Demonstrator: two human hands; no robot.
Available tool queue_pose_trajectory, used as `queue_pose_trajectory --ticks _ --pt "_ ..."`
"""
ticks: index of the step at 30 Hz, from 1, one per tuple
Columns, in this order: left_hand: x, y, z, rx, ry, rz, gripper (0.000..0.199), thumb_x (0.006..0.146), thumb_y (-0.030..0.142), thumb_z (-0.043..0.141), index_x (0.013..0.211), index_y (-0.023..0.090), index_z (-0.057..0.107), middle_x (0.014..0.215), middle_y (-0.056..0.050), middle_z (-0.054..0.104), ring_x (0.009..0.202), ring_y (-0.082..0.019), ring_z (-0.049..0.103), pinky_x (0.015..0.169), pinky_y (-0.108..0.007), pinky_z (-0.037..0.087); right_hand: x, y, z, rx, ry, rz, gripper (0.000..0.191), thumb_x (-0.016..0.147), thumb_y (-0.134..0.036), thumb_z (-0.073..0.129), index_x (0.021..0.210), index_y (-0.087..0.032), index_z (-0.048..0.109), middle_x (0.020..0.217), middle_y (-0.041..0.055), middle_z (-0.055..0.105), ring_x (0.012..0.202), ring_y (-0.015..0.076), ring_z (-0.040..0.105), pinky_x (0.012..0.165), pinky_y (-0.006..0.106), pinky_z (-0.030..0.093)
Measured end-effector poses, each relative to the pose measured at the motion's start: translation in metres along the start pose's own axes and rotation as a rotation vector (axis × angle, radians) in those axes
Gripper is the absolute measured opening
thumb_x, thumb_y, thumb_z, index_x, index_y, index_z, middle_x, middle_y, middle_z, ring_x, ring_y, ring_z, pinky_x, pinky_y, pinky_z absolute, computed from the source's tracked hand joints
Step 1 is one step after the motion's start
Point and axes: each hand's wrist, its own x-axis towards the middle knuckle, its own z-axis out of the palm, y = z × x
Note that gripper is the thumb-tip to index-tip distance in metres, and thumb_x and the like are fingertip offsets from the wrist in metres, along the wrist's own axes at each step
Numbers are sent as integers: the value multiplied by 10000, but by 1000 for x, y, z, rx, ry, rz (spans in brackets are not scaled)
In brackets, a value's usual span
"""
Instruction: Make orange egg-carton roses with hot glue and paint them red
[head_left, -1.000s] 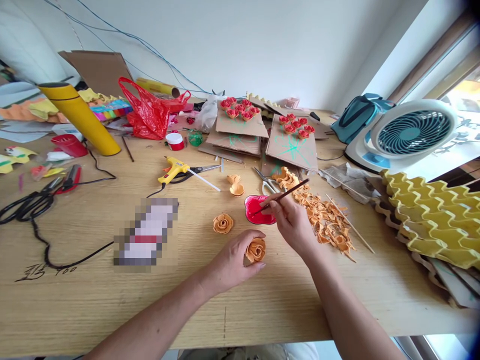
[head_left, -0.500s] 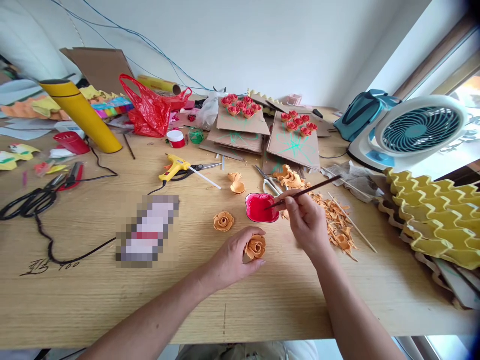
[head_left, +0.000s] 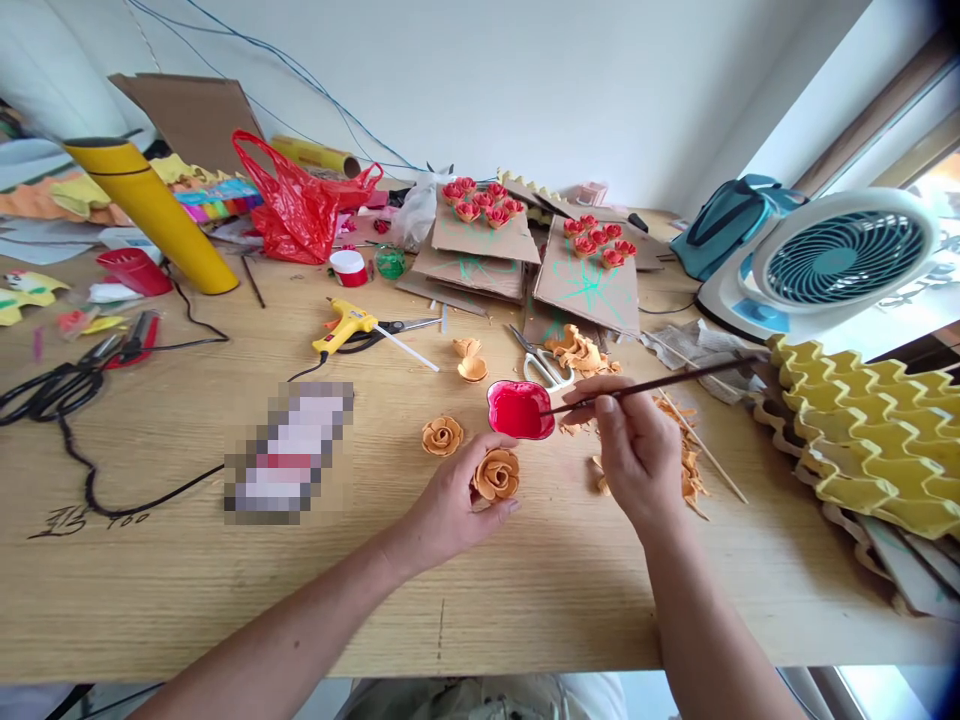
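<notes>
My left hand (head_left: 454, 505) is closed around an orange paper-pulp rose (head_left: 496, 475), its petals facing up. Between the fingers of my right hand (head_left: 637, 450) is a dark, thin paintbrush (head_left: 660, 383), held almost level. The brush's tip reaches the right rim of a small bowl (head_left: 520, 410) of red paint; its bristles are hard to make out. Just left of my left hand lies another orange rose (head_left: 442, 436). Behind it sit loose orange petal cups (head_left: 472, 368).
Orange scraps (head_left: 690, 460) and a thin stick (head_left: 705, 447) lie beyond my right hand. White-handled scissors (head_left: 547, 365), a yellow glue gun (head_left: 347, 328) and a blurred-out flat object (head_left: 292, 450) are nearby. Red-painted roses (head_left: 491, 205) stand on cardboard. Yellow egg trays (head_left: 870, 430) and a fan (head_left: 840, 260) fill the right.
My right hand has moved right and tipped the brush flatter, its tip shifting from inside the paint toward the bowl's right rim. The rose in my left hand has turned more toward me.
</notes>
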Motion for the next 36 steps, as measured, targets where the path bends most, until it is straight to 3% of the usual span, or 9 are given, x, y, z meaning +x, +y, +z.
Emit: queue_pose_trajectory --ticks 2,6,9,14,18,22,26,31,36 --pt "0 1 0 -6 1 0 521 812 172 730 1296 213 540 1235 -93 675 1118 -233 659 985 -333 530 -1 -1 -1 -16 -29 1 227 1074 -345 496 1031 -221 680 899 39 759 725 174 747 654 280 555" --pt "-1 3 -2 -52 -28 -35 526 833 210 728 1321 223 530 1260 -98 649 1129 -234 645 930 -311 557 -2 -2 0 -6 121 -3 253 1080 -344 485 1001 -219 690 945 47 767 752 169 754 681 283 558" --pt "-1 3 -4 -86 -27 -69 533 850 247 729 1339 228 519 1230 -90 644 1066 -216 651 859 -281 572 -1 -1 0 26 32 71 266 1066 -375 516 938 -211 681 851 35 765 698 166 749 636 268 556" --pt "-1 5 -7 -130 -52 -91 521 894 345 699 1357 211 502 1141 -78 650 995 -203 650 787 -261 570 3 5 -2 361 242 177 222 1027 -423 591 947 -226 656 905 31 773 669 159 746 633 275 595" --pt "0 7 -8 -156 -50 -109 493 925 374 652 1362 205 500 1109 -79 659 967 -204 655 741 -257 563 7 14 -5 654 248 281 185 978 -407 669 953 -224 656 889 21 773 688 143 748 673 261 621" --pt "1 7 -8 -99 -13 -104 432 931 344 632 1328 206 531 1024 -62 678 901 -200 659 704 -264 551 9 22 -5 735 262 328 185 968 -382 684 919 -206 651 874 21 774 625 104 717 616 209 606" --pt "1 6 -8 -84 -1 -96 385 923 339 645 1276 209 565 978 -51 691 860 -193 662 701 -266 549 8 20 -2 713 233 311 204 992 -395 648 905 -212 621 860 22 769 588 105 702 591 221 609" --pt "1 6 -7 -70 4 -75 414 909 360 670 1273 187 576 986 -56 689 839 -176 651 682 -244 542 1 1 1 673 212 238 179 1007 -385 625 920 -229 627 847 15 761 610 129 711 608 253 617" --pt "1 6 -6 31 40 -34 375 895 259 669 1256 205 581 1123 -72 696 973 -192 670 768 -259 556 -14 -17 7 660 106 77 129 1047 -292 557 987 -220 647 916 40 751 692 163 734 623 300 613"
